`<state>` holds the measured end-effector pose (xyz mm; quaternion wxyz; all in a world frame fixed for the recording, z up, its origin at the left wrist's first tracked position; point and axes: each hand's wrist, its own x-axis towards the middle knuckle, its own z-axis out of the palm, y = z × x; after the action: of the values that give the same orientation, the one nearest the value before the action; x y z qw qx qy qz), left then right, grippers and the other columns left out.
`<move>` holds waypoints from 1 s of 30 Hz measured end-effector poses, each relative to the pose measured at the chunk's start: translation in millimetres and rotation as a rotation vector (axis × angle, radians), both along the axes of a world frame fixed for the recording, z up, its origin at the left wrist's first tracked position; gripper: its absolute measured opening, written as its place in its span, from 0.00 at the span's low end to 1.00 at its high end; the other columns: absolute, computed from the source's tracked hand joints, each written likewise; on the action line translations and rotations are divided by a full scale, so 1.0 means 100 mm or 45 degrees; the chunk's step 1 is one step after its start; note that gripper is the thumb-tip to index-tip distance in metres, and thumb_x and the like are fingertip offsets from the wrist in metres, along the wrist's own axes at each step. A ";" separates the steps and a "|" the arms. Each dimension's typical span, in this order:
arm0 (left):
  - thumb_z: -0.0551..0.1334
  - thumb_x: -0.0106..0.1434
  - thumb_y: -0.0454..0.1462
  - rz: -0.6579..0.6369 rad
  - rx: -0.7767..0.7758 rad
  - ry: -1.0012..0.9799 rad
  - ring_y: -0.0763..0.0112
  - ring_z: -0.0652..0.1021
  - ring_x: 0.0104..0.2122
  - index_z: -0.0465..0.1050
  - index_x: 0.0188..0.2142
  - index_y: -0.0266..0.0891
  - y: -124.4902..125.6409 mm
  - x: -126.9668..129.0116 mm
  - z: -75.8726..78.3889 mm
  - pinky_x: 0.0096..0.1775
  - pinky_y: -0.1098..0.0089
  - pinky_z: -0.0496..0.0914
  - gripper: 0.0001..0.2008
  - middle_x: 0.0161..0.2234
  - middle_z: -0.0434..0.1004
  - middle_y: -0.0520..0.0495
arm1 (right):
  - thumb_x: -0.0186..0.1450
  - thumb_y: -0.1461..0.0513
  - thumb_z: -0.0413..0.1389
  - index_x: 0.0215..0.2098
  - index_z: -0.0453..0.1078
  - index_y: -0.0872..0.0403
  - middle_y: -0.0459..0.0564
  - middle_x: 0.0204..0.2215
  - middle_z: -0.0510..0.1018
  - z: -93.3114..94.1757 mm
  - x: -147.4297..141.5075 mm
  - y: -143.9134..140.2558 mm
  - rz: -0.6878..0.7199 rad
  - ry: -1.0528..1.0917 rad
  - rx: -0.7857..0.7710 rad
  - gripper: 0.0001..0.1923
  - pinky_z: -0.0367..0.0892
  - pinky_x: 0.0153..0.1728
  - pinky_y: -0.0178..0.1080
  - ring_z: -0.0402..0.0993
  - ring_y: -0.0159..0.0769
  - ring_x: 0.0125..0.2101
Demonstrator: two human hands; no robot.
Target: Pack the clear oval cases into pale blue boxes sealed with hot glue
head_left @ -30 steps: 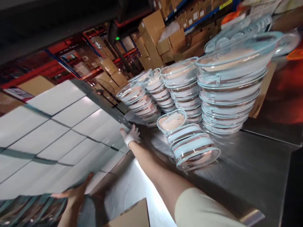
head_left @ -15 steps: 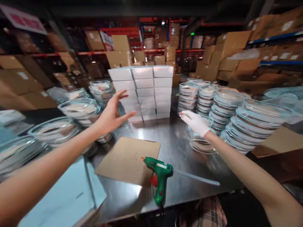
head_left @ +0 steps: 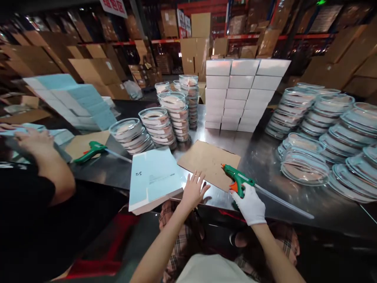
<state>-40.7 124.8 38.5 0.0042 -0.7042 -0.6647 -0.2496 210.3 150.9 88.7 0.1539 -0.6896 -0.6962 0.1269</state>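
My right hand [head_left: 250,204], in a white glove, is closed around the handle of a green glue gun [head_left: 235,181] at the near edge of the steel table [head_left: 259,155]. The gun's nozzle rests on a brown cardboard sheet [head_left: 207,161], and a long clear glue stick [head_left: 284,203] trails out to the right. My bare left hand [head_left: 194,190] lies with fingers spread at the table edge, between the cardboard and a stack of flat light-blue sheets [head_left: 153,179], holding nothing.
A block of stacked white boxes [head_left: 246,94] stands at the back. Piles of clear lidded containers fill the right [head_left: 324,129] and centre-left [head_left: 165,122]. A co-worker in black [head_left: 29,196] works at the left beside a second green glue gun [head_left: 91,151] and light-blue boxes [head_left: 73,102].
Both hands have drawn back from the white box stack to the table's near edge. My right hand has taken hold of the glue gun, and my left has come down by the blue sheets.
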 end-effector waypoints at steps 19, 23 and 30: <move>0.61 0.71 0.50 -0.086 0.146 -0.093 0.41 0.74 0.62 0.76 0.58 0.41 -0.24 0.77 -0.33 0.62 0.32 0.66 0.22 0.59 0.76 0.32 | 0.53 0.42 0.57 0.70 0.51 0.53 0.51 0.43 0.81 0.00 0.51 0.09 -0.391 0.273 -0.173 0.52 0.71 0.45 0.49 0.82 0.56 0.43; 0.61 0.72 0.49 -0.106 0.213 -0.151 0.45 0.73 0.65 0.76 0.57 0.41 -0.34 0.72 -0.22 0.63 0.41 0.70 0.21 0.61 0.75 0.33 | 0.54 0.41 0.57 0.71 0.49 0.53 0.56 0.48 0.81 -0.01 0.52 0.21 -0.306 0.198 -0.274 0.53 0.72 0.48 0.52 0.82 0.59 0.45; 0.64 0.68 0.52 0.971 0.226 -0.306 0.42 0.73 0.63 0.73 0.60 0.38 -0.78 -1.20 0.75 0.63 0.45 0.67 0.28 0.59 0.76 0.30 | 0.57 0.39 0.54 0.72 0.48 0.54 0.60 0.55 0.78 -0.01 0.55 0.25 -0.187 0.124 -0.338 0.53 0.73 0.51 0.53 0.81 0.59 0.49</move>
<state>-160.3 46.9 113.3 0.0794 -0.3699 -0.8498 -0.3671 265.5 175.9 87.8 0.1037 -0.7460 -0.6126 0.2395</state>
